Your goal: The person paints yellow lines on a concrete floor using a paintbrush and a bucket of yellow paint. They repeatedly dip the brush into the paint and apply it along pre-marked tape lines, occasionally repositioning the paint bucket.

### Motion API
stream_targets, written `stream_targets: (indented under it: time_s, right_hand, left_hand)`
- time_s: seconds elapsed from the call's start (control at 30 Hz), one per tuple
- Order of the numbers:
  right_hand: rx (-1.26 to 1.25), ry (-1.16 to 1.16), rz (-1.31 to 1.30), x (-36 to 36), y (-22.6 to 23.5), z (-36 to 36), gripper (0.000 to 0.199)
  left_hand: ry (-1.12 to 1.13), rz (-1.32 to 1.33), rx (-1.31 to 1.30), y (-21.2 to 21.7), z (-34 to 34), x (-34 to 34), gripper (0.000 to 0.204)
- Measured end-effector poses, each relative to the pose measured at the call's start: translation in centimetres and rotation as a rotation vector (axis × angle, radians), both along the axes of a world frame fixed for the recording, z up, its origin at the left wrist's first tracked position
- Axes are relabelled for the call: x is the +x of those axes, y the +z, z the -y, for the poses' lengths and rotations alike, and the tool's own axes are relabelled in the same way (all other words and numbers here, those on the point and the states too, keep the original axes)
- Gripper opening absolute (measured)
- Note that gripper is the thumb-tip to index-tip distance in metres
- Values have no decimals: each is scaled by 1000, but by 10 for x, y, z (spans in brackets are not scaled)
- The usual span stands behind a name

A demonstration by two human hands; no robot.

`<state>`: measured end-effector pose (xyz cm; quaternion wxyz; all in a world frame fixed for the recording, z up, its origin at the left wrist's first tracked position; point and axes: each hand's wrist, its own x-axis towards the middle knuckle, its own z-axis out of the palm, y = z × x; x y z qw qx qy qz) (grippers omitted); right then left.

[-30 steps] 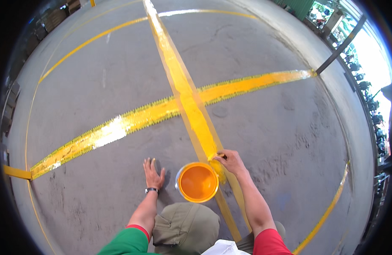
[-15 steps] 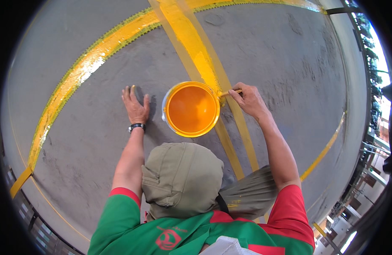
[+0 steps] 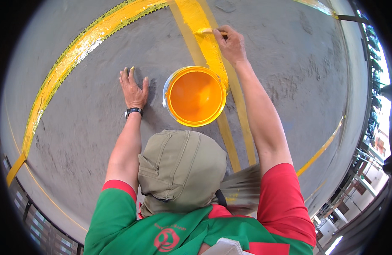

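A paintbrush (image 3: 206,31) is pinched in my right hand (image 3: 233,46), its bristles on the wet yellow stripe (image 3: 212,51). Strips of tape (image 3: 185,36) run along both sides of that stripe. Between my arms stands a round bucket (image 3: 224,100) with a yellow-smeared rim, holding orange-yellow paint (image 3: 193,95); it covers part of the taped line. To its left, my left hand (image 3: 134,91) rests on the grey floor with fingers spread, holding nothing. Yellow paint marks its fingertips, and a dark watch (image 3: 134,111) is on that wrist.
A glossy curved yellow band (image 3: 77,55) edged with printed tape sweeps across the upper left. Bare taped lines (image 3: 247,136) continue below the bucket. Another yellow stripe (image 3: 321,149) lies at the right. A grey-green cap (image 3: 181,170) fills the lower middle.
My right hand has carried the brush from beside the bucket's rim up and left onto the stripe farther away. My left hand stays spread on the floor.
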<state>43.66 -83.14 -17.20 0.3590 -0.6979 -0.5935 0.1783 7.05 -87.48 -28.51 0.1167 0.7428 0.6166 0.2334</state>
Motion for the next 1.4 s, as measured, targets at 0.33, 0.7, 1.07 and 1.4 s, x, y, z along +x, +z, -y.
stream_targets:
  time_s: [0.33, 0.7, 1.07, 1.4]
  right_hand:
    - [-184, 84, 163, 19, 51, 42, 24]
    - [-576, 114, 314, 17, 52, 100, 29]
    - [35, 70, 133, -2, -11, -24, 28]
    - [-546, 229, 304, 22, 47, 42, 31]
  left_hand:
    - [-1, -1, -2, 4, 1, 2, 68]
    - [2, 27, 4, -3, 1, -1, 68]
    - [-9, 4, 19, 1, -1, 0, 69]
    - [6, -3, -9, 6, -1, 1, 68]
